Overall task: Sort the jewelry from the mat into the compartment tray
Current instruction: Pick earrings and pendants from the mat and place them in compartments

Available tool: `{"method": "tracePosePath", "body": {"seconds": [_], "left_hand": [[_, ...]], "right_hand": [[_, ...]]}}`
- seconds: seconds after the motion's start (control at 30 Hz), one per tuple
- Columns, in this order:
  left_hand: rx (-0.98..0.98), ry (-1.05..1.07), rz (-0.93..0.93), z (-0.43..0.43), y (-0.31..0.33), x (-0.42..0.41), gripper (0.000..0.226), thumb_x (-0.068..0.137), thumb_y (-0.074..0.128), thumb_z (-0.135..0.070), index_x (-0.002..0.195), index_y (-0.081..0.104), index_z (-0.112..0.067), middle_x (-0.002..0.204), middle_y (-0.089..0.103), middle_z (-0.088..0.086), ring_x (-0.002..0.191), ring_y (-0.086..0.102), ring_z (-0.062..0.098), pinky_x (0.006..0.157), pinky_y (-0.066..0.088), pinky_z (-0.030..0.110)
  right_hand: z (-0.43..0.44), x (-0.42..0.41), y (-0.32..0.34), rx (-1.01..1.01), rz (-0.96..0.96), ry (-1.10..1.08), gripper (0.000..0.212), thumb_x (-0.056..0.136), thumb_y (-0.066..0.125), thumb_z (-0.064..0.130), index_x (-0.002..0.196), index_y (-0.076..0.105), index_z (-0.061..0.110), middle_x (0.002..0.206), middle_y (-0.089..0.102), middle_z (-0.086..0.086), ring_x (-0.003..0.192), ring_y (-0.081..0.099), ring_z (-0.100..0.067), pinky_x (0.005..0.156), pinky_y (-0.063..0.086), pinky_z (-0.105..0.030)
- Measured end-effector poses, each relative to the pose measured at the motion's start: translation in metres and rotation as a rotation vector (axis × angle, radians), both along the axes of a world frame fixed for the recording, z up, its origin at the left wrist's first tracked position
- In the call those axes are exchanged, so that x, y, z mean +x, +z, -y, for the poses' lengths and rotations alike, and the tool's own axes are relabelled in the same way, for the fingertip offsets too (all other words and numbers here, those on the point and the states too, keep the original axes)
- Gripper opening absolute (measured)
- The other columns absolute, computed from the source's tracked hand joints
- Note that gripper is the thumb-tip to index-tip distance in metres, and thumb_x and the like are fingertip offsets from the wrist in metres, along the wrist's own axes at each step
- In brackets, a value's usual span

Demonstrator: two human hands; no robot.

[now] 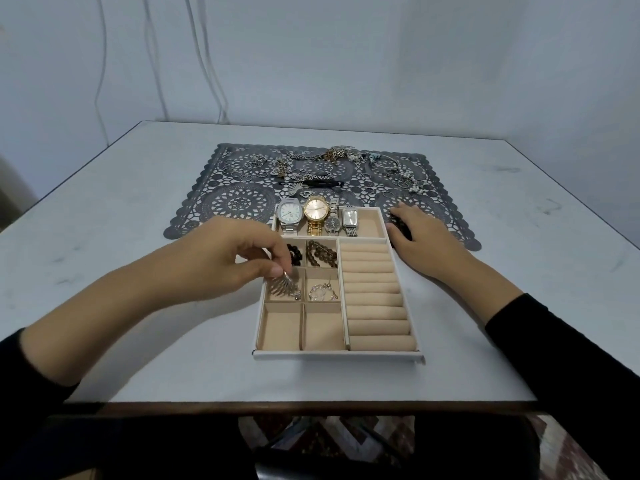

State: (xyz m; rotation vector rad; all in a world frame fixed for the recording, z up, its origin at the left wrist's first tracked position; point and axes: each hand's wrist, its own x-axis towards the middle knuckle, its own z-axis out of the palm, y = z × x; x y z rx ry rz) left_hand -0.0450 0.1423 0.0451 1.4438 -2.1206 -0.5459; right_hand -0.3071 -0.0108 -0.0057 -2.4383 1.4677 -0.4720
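Fingers point(277, 259) of the left hand point(225, 258) are closed in a pinch on the stem of a silver fan earring point(281, 288). The fan hangs just beneath the fingertips, spread downward, inside the middle-left small compartment of the compartment tray point(337, 356). Whether it touches the lining cannot be told. Just beside it, in the middle-right compartment, hoop earrings point(320, 292) are seen lying flat. Black beads point(296, 254) and brown beads point(322, 253) are held in the two small compartments behind, and four watches point(317, 216) are lined up in the long far compartment. The two nearest small compartments and the ring rolls point(375, 299) are shown bare.

The right hand point(422, 233) is laid on the mat point(239, 202), just beside the tray's far right corner, over a dark bead bracelet point(403, 228). Whether the bracelet is gripped cannot be told. More loose jewelry point(329, 157) is scattered along the mat's far side, well apart from both hands. Everything is carried on the white desk point(104, 220).
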Motion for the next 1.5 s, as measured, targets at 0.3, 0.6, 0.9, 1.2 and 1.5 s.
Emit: {"method": "tracePosePath", "body": {"seconds": [0.3, 0.6, 0.9, 1.2, 1.5], "left_hand": [[0.13, -0.015, 0.184, 0.013, 0.01, -0.007, 0.018, 0.086, 0.072, -0.012, 0.091, 0.073, -0.029, 0.082, 0.073, -0.015, 0.078, 0.069, -0.002, 0.079, 0.054, 0.027], [0.15, 0.024, 0.151, 0.012, 0.01, -0.009, 0.017, 0.082, 0.077, -0.015, 0.093, 0.075, -0.027, 0.083, 0.074, -0.018, 0.076, 0.069, -0.006, 0.077, 0.05, 0.01], [0.102, 0.032, -0.081, 0.023, 0.014, 0.006, 0.01, 0.085, 0.069, -0.026, 0.092, 0.075, -0.024, 0.084, 0.075, -0.008, 0.082, 0.072, 0.008, 0.08, 0.054, 0.019], [-0.101, 0.297, -0.213, 0.082, -0.008, 0.037, 0.02, 0.097, 0.054, -0.035, 0.11, 0.068, -0.033, 0.1, 0.072, -0.012, 0.093, 0.066, 0.007, 0.088, 0.053, 0.035], [-0.184, 0.365, 0.167, 0.148, -0.037, 0.057, 0.035, 0.101, 0.048, -0.031, 0.133, 0.056, -0.021, 0.14, 0.052, -0.001, 0.129, 0.047, 0.015, 0.106, 0.033, 0.032]], "right_hand": [[0.005, -0.001, -0.004, 0.025, -0.001, -0.007, 0.049, 0.1, 0.04, 0.036, 0.144, 0.037, 0.014, 0.155, 0.028, -0.009, 0.145, 0.02, -0.025, 0.116, 0.019, -0.037], [0.004, -0.002, -0.003, 0.015, -0.002, 0.005, 0.048, 0.1, 0.041, 0.034, 0.143, 0.039, 0.013, 0.154, 0.031, -0.009, 0.143, 0.025, -0.024, 0.114, 0.021, -0.035], [0.008, -0.005, 0.001, 0.028, 0.056, -0.001, 0.041, 0.099, 0.046, 0.033, 0.135, 0.049, 0.016, 0.134, 0.054, -0.003, 0.123, 0.048, -0.021, 0.096, 0.034, -0.026], [0.025, -0.002, 0.008, -0.127, 0.202, -0.018, 0.036, 0.097, 0.051, 0.023, 0.13, 0.054, 0.011, 0.127, 0.059, -0.004, 0.118, 0.051, -0.018, 0.089, 0.029, -0.015], [0.073, 0.021, 0.009, -0.226, 0.177, 0.07, 0.033, 0.095, 0.054, 0.018, 0.127, 0.058, 0.011, 0.123, 0.062, -0.002, 0.114, 0.054, -0.014, 0.094, 0.032, -0.015]]}}
